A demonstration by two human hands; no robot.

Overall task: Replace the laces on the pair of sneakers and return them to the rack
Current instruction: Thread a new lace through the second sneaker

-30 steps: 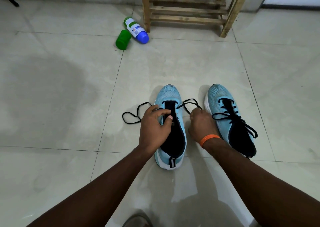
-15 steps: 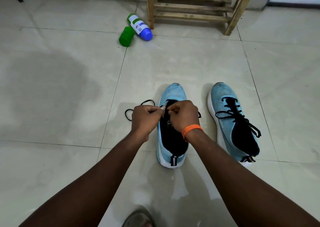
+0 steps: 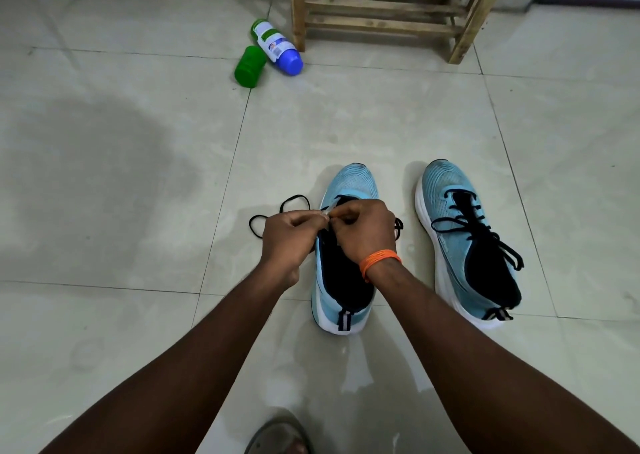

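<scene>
- The left hand (image 3: pixel 291 239) and right hand (image 3: pixel 363 232) meet fingertip to fingertip over the front of the unlaced sneaker (image 3: pixel 349 183), and this joint grip sits just above the shoe's dark opening.
- The left grip is clamped: thumb and curled fingers pinch the black lace (image 3: pixel 277 211) near its clear tip, which pokes out between the two hands.
- The right grip is also closed, with its fingers curled in and pinching the same lace end against the left fingertips.
- Left of the grip, the loose lace lies in loops on the floor (image 3: pixel 138 280). A short piece also shows just right of the right hand.
- Below the grip, the unlaced sneaker stands upright on the floor with its toe pointing away. Its black inside shows nothing but lining.
- Right of the grip, apart from the first shoe, stands the laced sneaker (image 3: pixel 446 190), its black lace threaded and the ends lying loose.
- Far beyond the grip stands the wooden rack (image 3: pixel 381 3), of which only the lower slats are in view.
- Beyond and left of the grip, a bottle (image 3: pixel 275 47) with a blue end lies on its side touching a green cup (image 3: pixel 247 67). I cannot tell what either holds.
- An orange band (image 3: pixel 379 259) circles the right wrist.
</scene>
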